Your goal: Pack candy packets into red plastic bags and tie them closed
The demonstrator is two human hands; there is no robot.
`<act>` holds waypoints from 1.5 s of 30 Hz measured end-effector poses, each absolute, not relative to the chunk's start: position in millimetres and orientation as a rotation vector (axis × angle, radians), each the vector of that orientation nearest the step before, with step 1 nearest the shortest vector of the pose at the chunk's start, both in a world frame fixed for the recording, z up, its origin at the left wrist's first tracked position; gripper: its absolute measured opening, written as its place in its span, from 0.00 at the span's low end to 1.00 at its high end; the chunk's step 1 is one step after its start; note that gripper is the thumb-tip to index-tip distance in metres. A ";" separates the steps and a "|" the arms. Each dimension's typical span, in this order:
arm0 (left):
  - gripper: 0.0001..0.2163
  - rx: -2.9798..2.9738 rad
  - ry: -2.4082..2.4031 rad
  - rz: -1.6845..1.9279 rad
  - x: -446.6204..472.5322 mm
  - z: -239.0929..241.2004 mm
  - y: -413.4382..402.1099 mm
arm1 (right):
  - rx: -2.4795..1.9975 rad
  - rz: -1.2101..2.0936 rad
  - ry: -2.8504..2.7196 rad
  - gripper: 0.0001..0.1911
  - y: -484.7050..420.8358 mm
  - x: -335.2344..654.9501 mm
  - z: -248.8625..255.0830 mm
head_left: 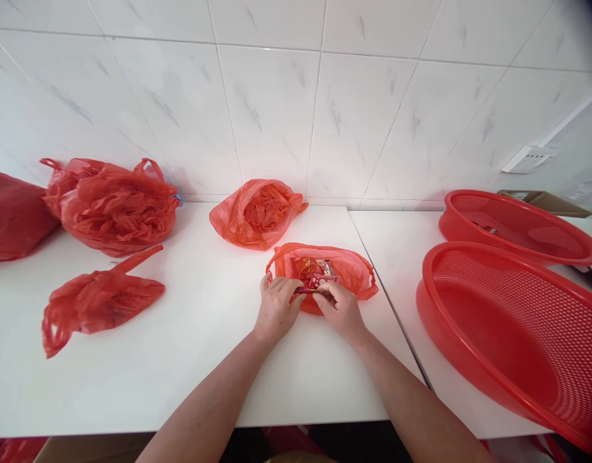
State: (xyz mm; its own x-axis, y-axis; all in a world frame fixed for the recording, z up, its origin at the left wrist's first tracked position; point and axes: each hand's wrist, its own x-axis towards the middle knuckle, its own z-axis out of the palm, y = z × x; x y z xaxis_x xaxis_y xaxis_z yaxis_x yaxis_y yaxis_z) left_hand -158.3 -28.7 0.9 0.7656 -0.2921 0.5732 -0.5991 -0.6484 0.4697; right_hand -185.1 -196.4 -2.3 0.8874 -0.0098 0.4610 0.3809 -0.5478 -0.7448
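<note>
A small red plastic bag lies open on the white table, with several red wrapped sweets showing in its mouth. My left hand grips the near rim of the bag, fingers curled. Beside it, my right hand pinches the same rim and a small red packet at the opening. The two hands almost touch at the middle of the bag's near edge.
A fuller red bag sits just behind, against the tiled wall. More red bags lie at left. Two large red mesh baskets stand at right. A cardboard box is behind them.
</note>
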 end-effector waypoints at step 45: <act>0.11 2.300 -0.719 0.616 -161.1 6.6 -27.4 | -2.210 -0.749 -0.356 0.06 -194.6 -181.9 0.3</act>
State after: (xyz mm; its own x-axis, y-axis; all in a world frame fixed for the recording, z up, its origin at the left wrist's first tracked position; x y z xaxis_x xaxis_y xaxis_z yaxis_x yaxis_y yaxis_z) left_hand -161.1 -27.4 6.6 0.7401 -0.3287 0.5868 -0.6302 -0.6436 0.4343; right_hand -181.9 -194.6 0.3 0.7887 0.0182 0.6145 0.4650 -0.6716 -0.5769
